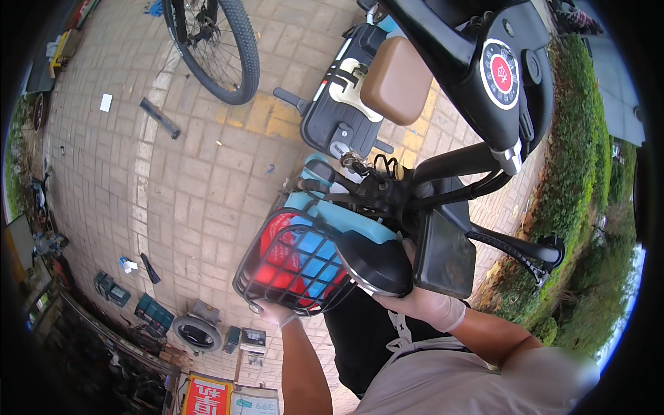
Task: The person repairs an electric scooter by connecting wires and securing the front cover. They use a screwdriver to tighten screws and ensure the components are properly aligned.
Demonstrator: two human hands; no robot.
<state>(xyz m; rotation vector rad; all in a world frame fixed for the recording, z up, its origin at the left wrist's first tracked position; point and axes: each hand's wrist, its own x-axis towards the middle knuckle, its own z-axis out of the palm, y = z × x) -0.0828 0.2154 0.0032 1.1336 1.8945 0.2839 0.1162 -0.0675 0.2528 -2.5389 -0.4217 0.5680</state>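
A light-blue electric scooter stands in front of me, with a black wire basket (243, 268) on its front end. Inside the basket are a red bag (280, 238) and a blue package (315, 252), seen through the bars. My left hand (275, 312), in a thin whitish glove, grips the basket's near left rim. My right hand (439, 309), gloved the same way, is closed against the underside of the black headlight (377, 263); some of its fingers are hidden by the lamp. Just above that hand sits a dark rectangular panel (446, 256).
Handlebars with a black grip (512, 245) reach to the right, and a brown seat (398, 79) lies beyond. A bicycle wheel (228, 62) stands at the far left. Toolboxes (153, 315) and a small tyre (197, 334) lie lower left. A hedge (584, 138) runs along the right.
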